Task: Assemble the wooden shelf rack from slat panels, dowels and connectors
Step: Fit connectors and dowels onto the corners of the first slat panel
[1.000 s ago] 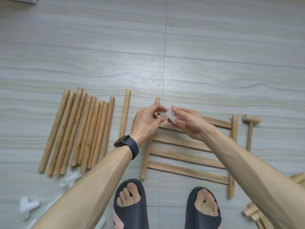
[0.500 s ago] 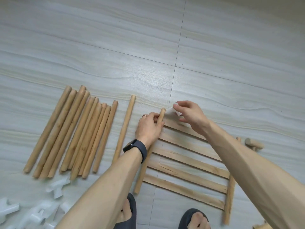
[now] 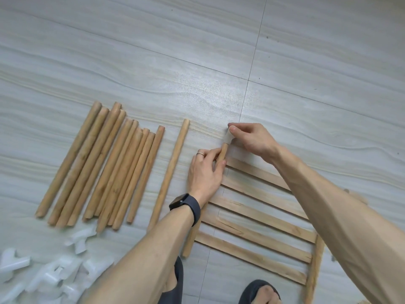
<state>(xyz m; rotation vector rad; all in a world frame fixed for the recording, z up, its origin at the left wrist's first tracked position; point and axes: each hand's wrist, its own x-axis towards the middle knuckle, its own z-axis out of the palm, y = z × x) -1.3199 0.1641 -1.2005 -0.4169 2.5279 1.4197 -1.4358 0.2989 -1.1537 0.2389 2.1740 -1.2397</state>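
The surface is a floor (image 3: 306,62) of pale grey tiles with wavy wood-like grain, crossed by thin dark grout lines; nothing else of the room shows.

Both bare forearms reach in from 6 o'clock and meet just right of centre. The left hand (image 3: 206,172), which wears a silver ring (image 3: 199,153) and a black smartwatch (image 3: 186,205), is curled round the upper end of the left round rail (image 3: 192,238) of the flat wooden slat panel (image 3: 263,229). The right hand (image 3: 252,139) comes in from 3 o'clock and pinches a small white plastic connector (image 3: 228,137) right at that rail's tip. The fingers hide most of the connector, so I cannot tell how far it is seated.

The panel lies on the floor toward 5 o'clock and has five flat slats between two rails. At 9 o'clock lies a bundle of round wooden dowels (image 3: 105,167), about ten; they overlap, so the count is not sure. One single dowel (image 3: 168,174) lies apart between the bundle and the left hand. At 7 o'clock is a blurred heap of white T-shaped connectors (image 3: 43,275), too smeared to count. Two feet in dark slippers (image 3: 260,290) show at 6 o'clock.
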